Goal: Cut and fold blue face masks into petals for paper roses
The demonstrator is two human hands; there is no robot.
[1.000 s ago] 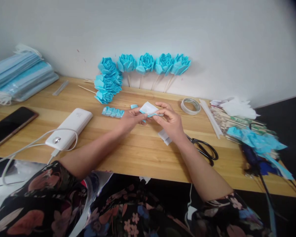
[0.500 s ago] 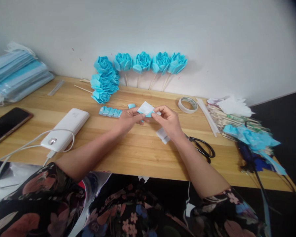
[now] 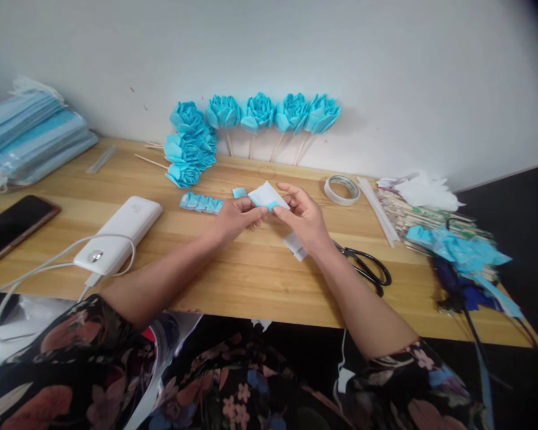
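Over the middle of the wooden table [image 3: 251, 280], both hands pinch one small folded piece of white and blue material [image 3: 266, 196]. My left hand [image 3: 235, 216] grips its left side with closed fingertips. My right hand [image 3: 305, 216] holds its right side between thumb and fingers. A row of folded blue pieces [image 3: 201, 203] lies just left of my left hand, and a single small blue piece [image 3: 239, 192] lies behind it. White scraps [image 3: 296, 245] lie under my right wrist.
Blue flowers on sticks [image 3: 273, 113] lean on the wall, more lie in a heap [image 3: 188, 149]. A tape roll [image 3: 341, 190], scissors [image 3: 367, 270], a power bank [image 3: 119, 233] with cable, a phone [image 3: 13, 222], stacked face masks [image 3: 31, 137] and a pile of scraps [image 3: 448, 239] surround the hands.
The camera view shifted slightly. My hands stayed together on the folded piece, with my right fingers regripping it and turning it a little.
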